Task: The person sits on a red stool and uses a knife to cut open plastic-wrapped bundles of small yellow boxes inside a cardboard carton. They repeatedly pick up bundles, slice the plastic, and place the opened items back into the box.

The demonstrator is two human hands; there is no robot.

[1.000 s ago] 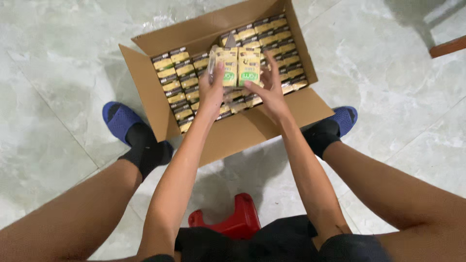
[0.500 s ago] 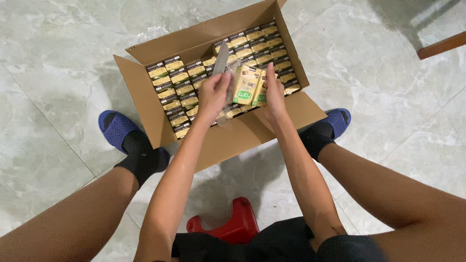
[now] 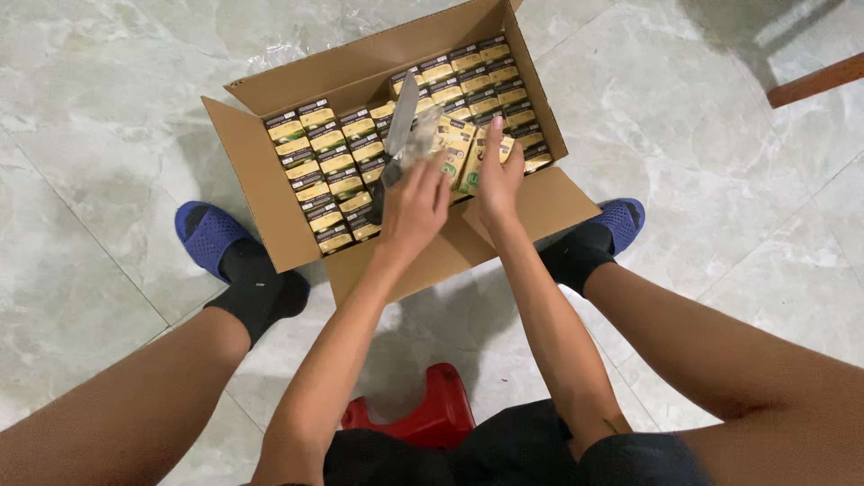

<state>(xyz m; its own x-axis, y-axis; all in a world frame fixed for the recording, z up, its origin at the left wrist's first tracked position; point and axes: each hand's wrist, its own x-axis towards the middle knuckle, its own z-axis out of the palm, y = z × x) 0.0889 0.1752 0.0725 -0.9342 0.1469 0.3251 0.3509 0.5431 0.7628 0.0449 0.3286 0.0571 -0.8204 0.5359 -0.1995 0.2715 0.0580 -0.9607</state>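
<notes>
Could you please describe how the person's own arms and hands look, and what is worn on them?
Both arms are bare from the upper arm down: no sleeves, no gloves. The left hand and right hand show no rings, and no watch or bracelet is visible at the wrists. A small dark mark sits near the right elbow.

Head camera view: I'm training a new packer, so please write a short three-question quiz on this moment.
1. True or false: the cardboard box stands on a table.
2. Which hand holds the knife? A left hand B right hand
3. What does the right hand grip?

Key: 1 false, it sits on the tiled floor between the blue slippers. 2 A. 3 a pack of small yellow cartons, lifted above the rows.
</notes>
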